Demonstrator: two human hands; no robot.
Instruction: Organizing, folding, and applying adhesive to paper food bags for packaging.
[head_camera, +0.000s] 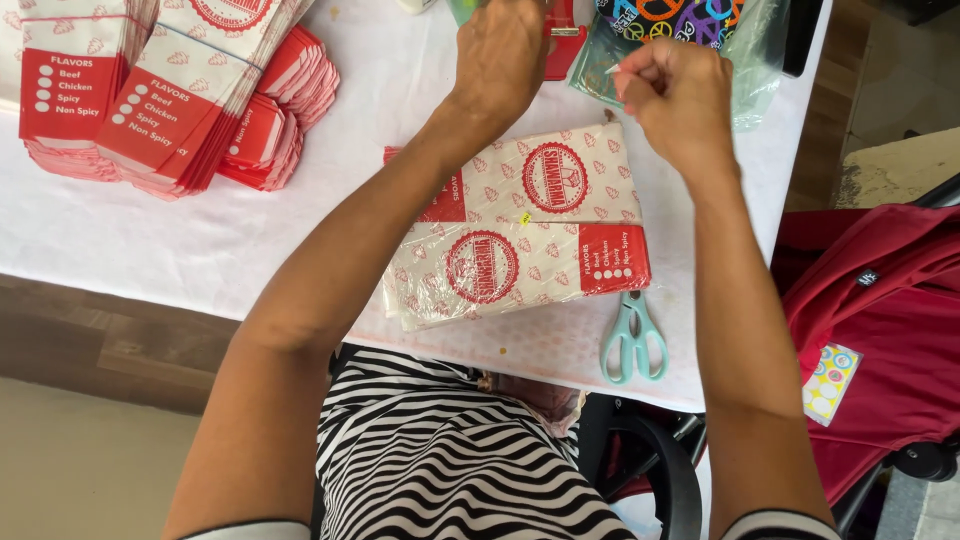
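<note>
My left hand (500, 50) reaches to the far edge of the table and rests on a red tape dispenser (562, 40). My right hand (672, 95) is closed beside it, pinching a small pale strip between thumb and fingers; it looks like tape, but I cannot tell for sure. Below both hands lie two flat red-and-white paper sleeves (520, 235), stacked one over the other on the white tablecloth (180, 240).
Stacks of the same red-and-white sleeves (170, 90) fan out at the far left. Mint-green scissors (633, 338) lie near the table's front edge. A colourful patterned bag (670, 18) and clear plastic (755, 60) sit at the far right. A red stroller (880, 330) stands right of the table.
</note>
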